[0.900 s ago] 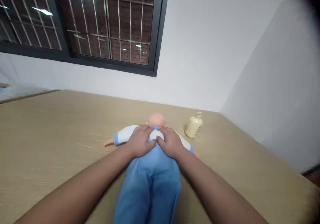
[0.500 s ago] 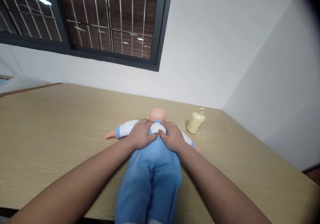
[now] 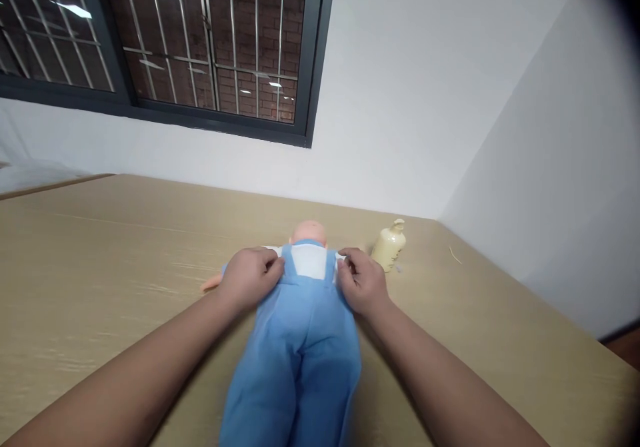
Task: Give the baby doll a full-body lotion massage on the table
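A baby doll [image 3: 300,327] in blue overalls and a white top lies stretched out on the table, its head pointing away from me and no face showing. At the left side of its upper body, my left hand [image 3: 251,275] is closed, with thumb and fingers pinching the white sleeve by the shoulder strap. My right hand [image 3: 364,280] does the same at the opposite shoulder, fingers curled in on the white cloth. Between the two hands the white top and both blue straps are bare to view. The doll's right arm is mostly behind my right hand.
A cream pump bottle [image 3: 389,247] stands just beyond my right hand. Farther right lies a thin pale strip [image 3: 455,255] on the wood-toned table [image 3: 125,260]. White walls and a barred window [image 3: 215,40] rise behind the table; clear plastic sheeting [image 3: 35,172] is at the far left.
Both hands have moved apart, from lying flat with spread fingers on the doll's upper body to its two sides, where the fingers have closed on the sleeves. The white top shows more.
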Motion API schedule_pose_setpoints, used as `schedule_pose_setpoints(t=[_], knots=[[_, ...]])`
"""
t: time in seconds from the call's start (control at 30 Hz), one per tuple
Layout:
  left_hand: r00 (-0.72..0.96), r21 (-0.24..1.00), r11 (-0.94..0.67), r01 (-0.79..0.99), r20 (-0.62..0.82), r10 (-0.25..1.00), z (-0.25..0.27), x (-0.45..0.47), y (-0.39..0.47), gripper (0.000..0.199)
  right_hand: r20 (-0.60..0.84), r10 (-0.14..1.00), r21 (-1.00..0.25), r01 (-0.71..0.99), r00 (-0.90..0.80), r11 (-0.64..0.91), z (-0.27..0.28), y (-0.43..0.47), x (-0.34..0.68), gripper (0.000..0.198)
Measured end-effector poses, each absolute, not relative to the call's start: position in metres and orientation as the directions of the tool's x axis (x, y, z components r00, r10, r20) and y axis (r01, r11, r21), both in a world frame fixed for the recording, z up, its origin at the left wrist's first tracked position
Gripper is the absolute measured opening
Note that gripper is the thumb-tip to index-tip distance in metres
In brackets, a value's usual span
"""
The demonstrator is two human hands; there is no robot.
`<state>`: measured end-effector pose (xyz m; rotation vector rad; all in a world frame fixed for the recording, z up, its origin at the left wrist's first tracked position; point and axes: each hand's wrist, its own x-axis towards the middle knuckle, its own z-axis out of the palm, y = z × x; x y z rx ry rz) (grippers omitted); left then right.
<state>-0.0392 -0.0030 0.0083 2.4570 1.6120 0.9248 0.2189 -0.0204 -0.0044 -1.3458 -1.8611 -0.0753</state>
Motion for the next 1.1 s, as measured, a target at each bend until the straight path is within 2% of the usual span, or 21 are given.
schedule_pose_setpoints(t=[0.07,0.13,0.2,0.3,0.47,0.6,0.7,0.8,0.9,1.0,1.1], knots=[[0.252,0.360,-0.338,0.869,0.266,0.930,0.015,-0.041,-0.003,0.058,0.466,0.880,-0.351,0.894,-0.090,0.277,0.004,-0.025,0.220,0.043],[0.248,0.357,-0.288,0.889,0.153,0.957,0.018,-0.039,-0.003,0.066,0.337,0.938,-0.263,0.949,-0.081,0.176,0.009,-0.030,0.216,0.058],[0.237,0.366,-0.254,0.895,0.092,0.967,0.016,-0.038,-0.004,0.071,0.278,0.957,-0.208,0.967,-0.084,0.146,0.010,-0.034,0.208,0.068],[0.207,0.419,-0.209,0.884,0.051,0.977,0.009,-0.036,-0.004,0.075,0.236,0.968,-0.233,0.962,-0.086,0.142,0.008,-0.038,0.199,0.076],[0.207,0.627,-0.200,0.753,0.063,0.976,-0.003,-0.033,0.000,0.071,0.231,0.972,-0.327,0.938,-0.039,0.115,0.002,-0.035,0.196,0.074],[0.246,0.867,-0.143,0.478,0.025,0.969,-0.002,-0.029,-0.003,0.059,0.268,0.962,-0.401,0.903,-0.046,0.155,-0.005,-0.031,0.197,0.062],[0.274,0.921,-0.190,0.341,0.096,0.957,0.003,-0.027,-0.008,0.054,0.283,0.958,-0.486,0.855,-0.040,0.180,-0.011,-0.026,0.200,0.048],[0.235,0.903,-0.269,0.334,0.197,0.952,0.010,-0.026,-0.013,0.050,0.229,0.971,-0.732,0.645,-0.072,0.220,-0.012,-0.020,0.205,0.045],[0.202,0.890,-0.361,0.279,0.314,0.928,0.017,-0.025,-0.017,0.049,0.120,0.978,-0.961,0.227,-0.172,0.157,-0.005,-0.016,0.208,0.061],[0.217,0.882,-0.441,0.166,0.403,0.889,0.019,-0.024,-0.025,0.048,0.087,0.957,-0.995,-0.068,-0.276,0.071,0.002,-0.017,0.209,0.070],[0.264,0.851,-0.517,0.092,0.480,0.837,0.020,-0.020,-0.037,0.057,0.101,0.947,-0.987,-0.147,-0.304,0.058,0.004,-0.022,0.209,0.061]])
